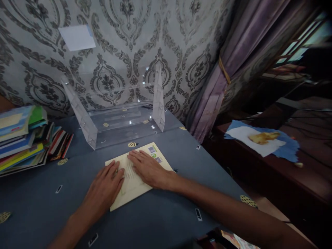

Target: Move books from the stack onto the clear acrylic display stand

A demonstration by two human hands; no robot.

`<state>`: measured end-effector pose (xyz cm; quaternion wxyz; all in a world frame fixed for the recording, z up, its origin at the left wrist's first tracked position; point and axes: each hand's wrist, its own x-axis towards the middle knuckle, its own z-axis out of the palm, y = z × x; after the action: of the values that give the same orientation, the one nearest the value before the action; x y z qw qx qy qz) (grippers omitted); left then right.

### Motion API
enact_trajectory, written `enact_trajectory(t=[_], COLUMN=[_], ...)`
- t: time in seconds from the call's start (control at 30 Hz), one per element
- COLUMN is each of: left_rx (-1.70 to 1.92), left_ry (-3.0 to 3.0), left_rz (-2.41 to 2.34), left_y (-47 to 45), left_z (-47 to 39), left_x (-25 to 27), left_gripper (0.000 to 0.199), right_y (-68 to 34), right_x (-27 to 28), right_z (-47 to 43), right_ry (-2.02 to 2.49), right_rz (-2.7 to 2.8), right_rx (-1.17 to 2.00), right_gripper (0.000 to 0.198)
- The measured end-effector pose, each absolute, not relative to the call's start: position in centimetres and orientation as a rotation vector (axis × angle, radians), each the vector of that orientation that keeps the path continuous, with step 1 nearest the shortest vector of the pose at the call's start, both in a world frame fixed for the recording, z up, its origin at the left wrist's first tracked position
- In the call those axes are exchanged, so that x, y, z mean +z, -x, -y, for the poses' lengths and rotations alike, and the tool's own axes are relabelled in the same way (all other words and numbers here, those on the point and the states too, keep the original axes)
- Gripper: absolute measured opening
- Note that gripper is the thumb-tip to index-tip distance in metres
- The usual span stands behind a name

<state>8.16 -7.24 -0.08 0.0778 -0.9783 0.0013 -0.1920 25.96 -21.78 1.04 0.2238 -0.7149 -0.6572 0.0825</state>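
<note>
Your forearms (220, 199) lead to left hand (105, 185) and right hand (150, 171), palm-down, gripping nothing, atop the pale booklet (129, 183) near the right edge of the table (186, 152). Probably light, bendy; pinch opposite edges.

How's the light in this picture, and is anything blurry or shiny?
Head view throughout: dim overall, with deep shadow at right below the bright window; small white glints on the clear plastic stand; the booklet too soft to read.
</note>
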Motion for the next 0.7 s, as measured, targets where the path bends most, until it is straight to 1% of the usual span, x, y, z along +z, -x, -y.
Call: enact_trajectory(t=[0.17, 0.3, 0.4, 0.7], left_rx=[-0.606, -0.606, -0.622, -0.61], left_ry=[2.924, 2.923, 2.922, 3.025], left_rz=[0.003, 0.0, -0.004, -0.025], left_y=[-8.1, -8.0, -8.0, -8.4], left_z=[7.4, 7.5, 7.5, 7.1], left_x=[0.0, 0.0, 0.1, 0.3], left_gripper=[0.034, 0.032, 0.031, 0.033], right_y=[-28.6, -30.7, -32.2, -35.4], right_x=[0.6, 0.0, -0.3, -0.9], right_z=[24.0, 25.0, 25.1, 25.4], right_ry=[2.096, 2.109, 2.055, 1.77], right_rz=[1.701, 1.572, 1.527, 1.562], right_rx=[0.129, 0.029, 0.036, 0.062], right_gripper=[0.045, 0.039, 0.036, 0.035])
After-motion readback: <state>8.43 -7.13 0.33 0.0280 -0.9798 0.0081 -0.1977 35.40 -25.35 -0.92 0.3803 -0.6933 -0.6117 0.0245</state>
